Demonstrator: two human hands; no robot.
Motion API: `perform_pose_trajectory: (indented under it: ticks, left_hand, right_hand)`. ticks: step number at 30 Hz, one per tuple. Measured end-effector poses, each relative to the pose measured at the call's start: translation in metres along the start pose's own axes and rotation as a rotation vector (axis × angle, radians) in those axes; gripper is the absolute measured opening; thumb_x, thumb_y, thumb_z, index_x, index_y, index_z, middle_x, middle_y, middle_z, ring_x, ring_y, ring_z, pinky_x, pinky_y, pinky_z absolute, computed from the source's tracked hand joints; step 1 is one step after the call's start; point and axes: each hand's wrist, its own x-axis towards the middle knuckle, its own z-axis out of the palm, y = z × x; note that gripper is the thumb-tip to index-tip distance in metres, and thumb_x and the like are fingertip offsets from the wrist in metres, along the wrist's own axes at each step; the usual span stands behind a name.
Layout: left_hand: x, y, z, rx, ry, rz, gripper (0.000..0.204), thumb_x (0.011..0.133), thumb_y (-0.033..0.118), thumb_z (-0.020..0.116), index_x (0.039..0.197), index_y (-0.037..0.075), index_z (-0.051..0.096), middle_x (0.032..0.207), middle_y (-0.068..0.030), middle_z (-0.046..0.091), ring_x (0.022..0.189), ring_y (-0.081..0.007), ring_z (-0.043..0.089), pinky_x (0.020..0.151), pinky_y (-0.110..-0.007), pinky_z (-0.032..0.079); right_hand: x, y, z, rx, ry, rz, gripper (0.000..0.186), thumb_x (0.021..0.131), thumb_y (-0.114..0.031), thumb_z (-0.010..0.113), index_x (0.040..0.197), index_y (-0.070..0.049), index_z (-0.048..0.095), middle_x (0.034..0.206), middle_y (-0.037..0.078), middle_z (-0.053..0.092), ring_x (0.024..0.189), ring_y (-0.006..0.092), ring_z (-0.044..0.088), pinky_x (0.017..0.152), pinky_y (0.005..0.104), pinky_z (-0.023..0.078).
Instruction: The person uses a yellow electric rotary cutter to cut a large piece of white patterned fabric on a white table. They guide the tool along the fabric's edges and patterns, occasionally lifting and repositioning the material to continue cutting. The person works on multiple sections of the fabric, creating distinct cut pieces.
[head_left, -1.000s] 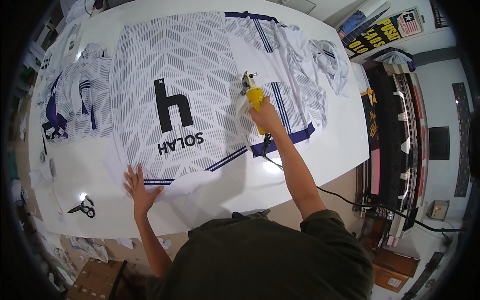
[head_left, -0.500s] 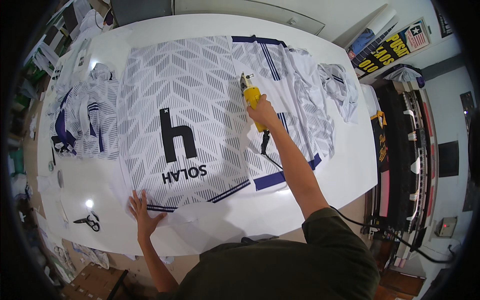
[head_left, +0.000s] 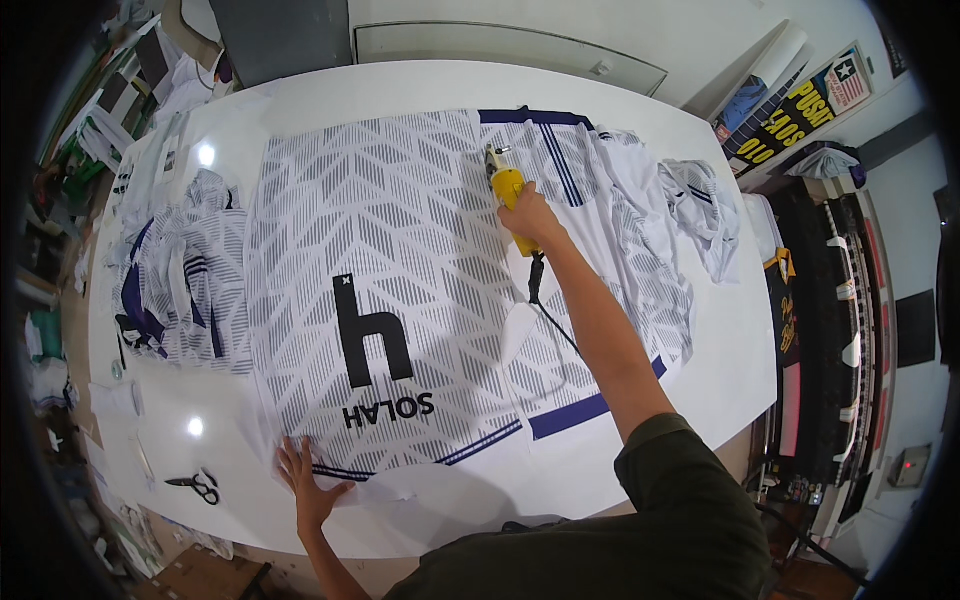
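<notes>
My right hand (head_left: 528, 216) is closed around a yellow electric hand cutter (head_left: 508, 188) with a black cord, its metal head resting near the far edge of the patterned fabric. The white-and-grey fabric panel (head_left: 320, 190) lies flat, bearing large black printing and navy striped trim. My left hand (head_left: 310, 480) presses on the panel's near-left corner with fingers spread. Right of the cutter lie further pieces (head_left: 635, 230) with navy bands. Black scissors (head_left: 200, 487) lie on the table left of my left hand.
The white table (head_left: 720, 370) holds crumpled fabric piles at the left (head_left: 185, 290) and right (head_left: 705, 210). A grey panel (head_left: 280, 40) stands beyond the far edge. Printed signs (head_left: 800, 110) lean at the back right, above a long dark rack (head_left: 820, 330) of items.
My right hand and cutter have moved farther across the fabric toward its far edge. The whole scene sits lower in the picture. My left hand remains on the near corner.
</notes>
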Motion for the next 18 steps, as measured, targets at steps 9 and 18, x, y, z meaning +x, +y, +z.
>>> perform_pose_trajectory:
  ticks: [9, 18]
  left_hand:
    - [0.002, 0.000, 0.000, 0.002, -0.014, -0.030, 0.140, 0.048, 0.031, 0.100, 0.166, 0.022, 0.025, 0.175, -0.0128, 0.000, 0.160, -0.0396, -0.005, 0.128, -0.058, -0.001]
    - [0.004, -0.004, -0.001, 0.016, -0.031, -0.031, 0.143, 0.045, 0.033, 0.101, 0.166, 0.022, 0.025, 0.175, -0.0146, 0.001, 0.160, -0.0413, -0.006, 0.128, -0.058, 0.000]
  right_hand:
    - [0.050, -0.018, -0.003, -0.011, -0.021, -0.018, 0.076, 0.084, -0.037, 0.068, 0.130, 0.015, 0.039, 0.113, 0.038, 0.066, 0.105, 0.0485, 0.070, 0.088, 0.0480, 0.059]
    - [0.101, -0.043, -0.012, -0.003, -0.040, -0.007, 0.081, 0.084, -0.035, 0.072, 0.137, 0.016, 0.039, 0.120, 0.034, 0.067, 0.107, 0.0431, 0.071, 0.087, 0.0443, 0.060]
